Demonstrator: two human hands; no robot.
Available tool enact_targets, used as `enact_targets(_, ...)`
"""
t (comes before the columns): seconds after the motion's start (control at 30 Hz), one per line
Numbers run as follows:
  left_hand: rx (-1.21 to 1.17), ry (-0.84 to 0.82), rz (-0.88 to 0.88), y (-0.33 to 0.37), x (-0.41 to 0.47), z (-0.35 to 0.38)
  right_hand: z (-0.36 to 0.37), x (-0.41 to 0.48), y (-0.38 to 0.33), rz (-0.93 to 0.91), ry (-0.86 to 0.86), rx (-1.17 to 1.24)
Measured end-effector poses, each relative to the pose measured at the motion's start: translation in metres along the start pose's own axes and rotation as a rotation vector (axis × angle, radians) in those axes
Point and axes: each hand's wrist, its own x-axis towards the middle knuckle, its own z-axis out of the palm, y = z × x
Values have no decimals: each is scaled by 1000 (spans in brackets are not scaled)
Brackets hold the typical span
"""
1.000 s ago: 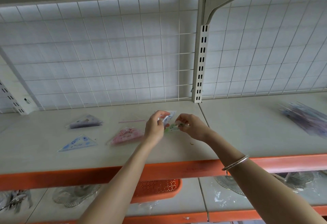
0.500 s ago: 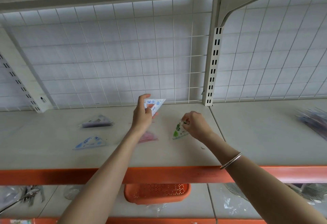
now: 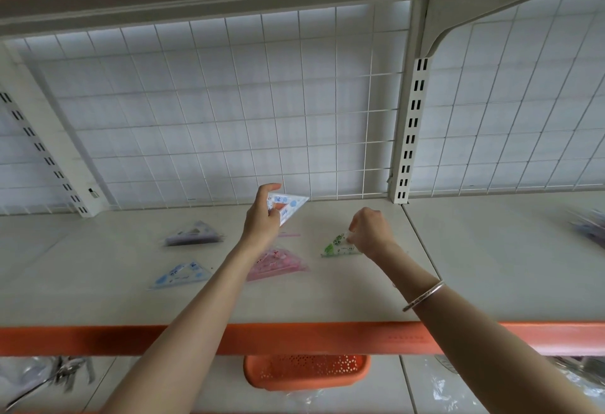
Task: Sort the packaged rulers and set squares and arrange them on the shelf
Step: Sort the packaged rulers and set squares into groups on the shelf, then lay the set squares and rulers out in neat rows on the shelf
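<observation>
Where left grip (image 3: 262, 219) pinches — set square (image 3: 290, 203) juts rightward.

Smeared, cut by the right edge: purplish heap of clear plastic packets (image 3: 589, 228). Partly behind the left forearm (image 3: 203, 292): pink triangular plastic set square (image 3: 284, 264). One corner under the pinching right hand (image 3: 371, 232): green-printed triangular plastic set square (image 3: 337, 247). Near corner inside the gripping left hand (image 3: 262, 220): white-and-blue triangular plastic set square (image 3: 289, 205).
</observation>
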Motion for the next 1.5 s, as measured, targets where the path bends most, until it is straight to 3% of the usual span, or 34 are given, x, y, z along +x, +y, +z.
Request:
enact_targets(0.47,1,-123,10,-2,4,5,-12,-13,-7,91,-72,-17)
enact_targets(0.63,28,-172,20,-9,6,-4,-19,-17,-30,-189,87,88)
enact_targets(0.73,40,-200,29,-11,7,-15,-16,-22,-54,-387,30,96)
enact_targets(0.87,90,-269,31,-19,7,-37,-4,-28,-85,-520,-46,24)
enact_targets(1.2,77,-65,52,-54,3,-109,40,-37,-147,-592,-23,-25)
enact_targets(1.4,304,-290,-9,-73,-1,-166,71,-48,-185,-573,-67,-37)
enact_targets(1.5,428,-323,7,-85,-6,-182,86,-56,-197,-551,-100,-20)
